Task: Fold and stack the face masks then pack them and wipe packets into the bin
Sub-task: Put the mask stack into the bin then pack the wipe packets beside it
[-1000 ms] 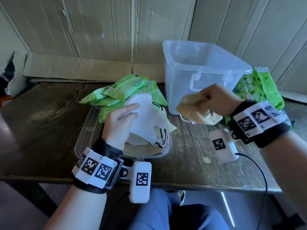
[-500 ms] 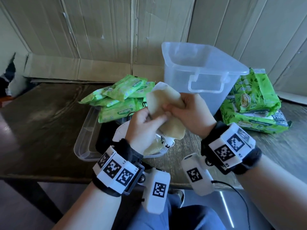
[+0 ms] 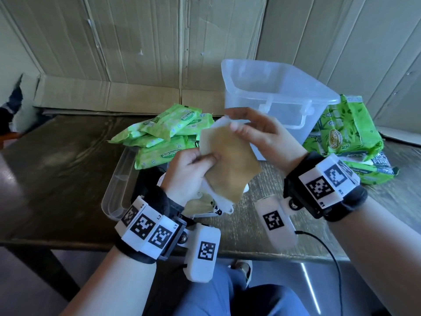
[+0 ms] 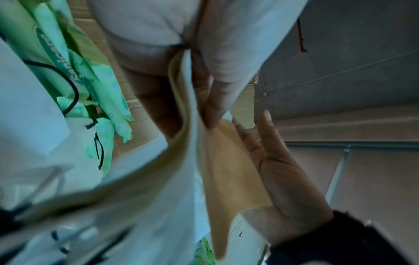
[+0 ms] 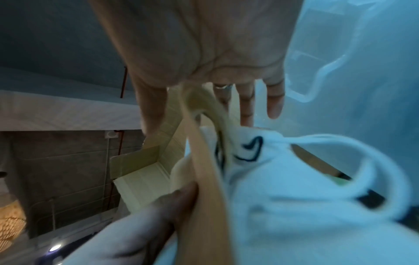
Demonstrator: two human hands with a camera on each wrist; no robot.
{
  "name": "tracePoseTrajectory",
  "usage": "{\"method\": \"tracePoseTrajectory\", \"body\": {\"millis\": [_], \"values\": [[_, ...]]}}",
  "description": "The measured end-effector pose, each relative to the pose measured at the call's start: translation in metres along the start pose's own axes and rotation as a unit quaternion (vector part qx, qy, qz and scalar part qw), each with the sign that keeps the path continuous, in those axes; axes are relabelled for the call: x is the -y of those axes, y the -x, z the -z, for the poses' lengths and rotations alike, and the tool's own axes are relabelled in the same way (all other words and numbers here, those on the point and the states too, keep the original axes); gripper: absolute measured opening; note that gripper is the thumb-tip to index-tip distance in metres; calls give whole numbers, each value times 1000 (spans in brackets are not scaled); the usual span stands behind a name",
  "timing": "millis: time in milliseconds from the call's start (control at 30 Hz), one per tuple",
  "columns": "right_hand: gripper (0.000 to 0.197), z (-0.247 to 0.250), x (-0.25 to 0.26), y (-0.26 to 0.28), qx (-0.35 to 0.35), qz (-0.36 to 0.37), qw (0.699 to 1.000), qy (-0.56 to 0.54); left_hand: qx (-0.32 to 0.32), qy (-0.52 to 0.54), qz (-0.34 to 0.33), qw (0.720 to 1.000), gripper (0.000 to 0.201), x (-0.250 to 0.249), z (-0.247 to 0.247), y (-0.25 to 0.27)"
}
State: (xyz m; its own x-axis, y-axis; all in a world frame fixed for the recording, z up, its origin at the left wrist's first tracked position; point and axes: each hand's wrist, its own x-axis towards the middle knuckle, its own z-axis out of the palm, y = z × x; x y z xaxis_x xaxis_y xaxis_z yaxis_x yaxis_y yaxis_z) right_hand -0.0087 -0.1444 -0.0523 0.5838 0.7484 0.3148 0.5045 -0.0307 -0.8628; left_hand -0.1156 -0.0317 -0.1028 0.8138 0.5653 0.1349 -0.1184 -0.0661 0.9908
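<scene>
A tan face mask (image 3: pixel 229 165) is held up over the table's (image 3: pixel 68 160) front edge, pinched low by the left hand (image 3: pixel 188 173) and at its top corner by the right hand (image 3: pixel 262 135). Folding is judged barely begun. More masks (image 3: pixel 200 205) lie beneath, approx. in a clear lid (image 3: pixel 118 181). The bin (image 3: pixel 280 96) looks empty; wipe packets (image 3: pixel 173 126) and bigger packs (image 3: pixel 346 131) are unpacked. Ear loops (image 5: pixel 249 150) show only in the right wrist view; the bin vs. packets layout only from the head.
</scene>
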Motion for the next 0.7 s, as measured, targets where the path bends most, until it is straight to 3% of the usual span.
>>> {"method": "tracePoseTrajectory", "body": {"millis": [100, 200, 300, 467, 700], "values": [[29, -1, 1, -5, 1, 42, 994, 104, 26, -4, -5, 1000, 20, -2, -1, 1], [37, -2, -4, -8, -57, 29, 994, 88, 12, -1, -14, 1000, 35, 3, 2, -2], [47, -2, -8, -4, -65, 44, 990, 114, -5, -7, -30, 1000, 20, 2, 4, -2], [38, -3, -3, 2, -63, 83, 971, 214, 6, -30, -43, 999, 16, 5, 4, -4], [31, -8, -9, 5, -78, 160, 963, 205, 0, -86, -79, 993, 48, 10, 5, -8]]}}
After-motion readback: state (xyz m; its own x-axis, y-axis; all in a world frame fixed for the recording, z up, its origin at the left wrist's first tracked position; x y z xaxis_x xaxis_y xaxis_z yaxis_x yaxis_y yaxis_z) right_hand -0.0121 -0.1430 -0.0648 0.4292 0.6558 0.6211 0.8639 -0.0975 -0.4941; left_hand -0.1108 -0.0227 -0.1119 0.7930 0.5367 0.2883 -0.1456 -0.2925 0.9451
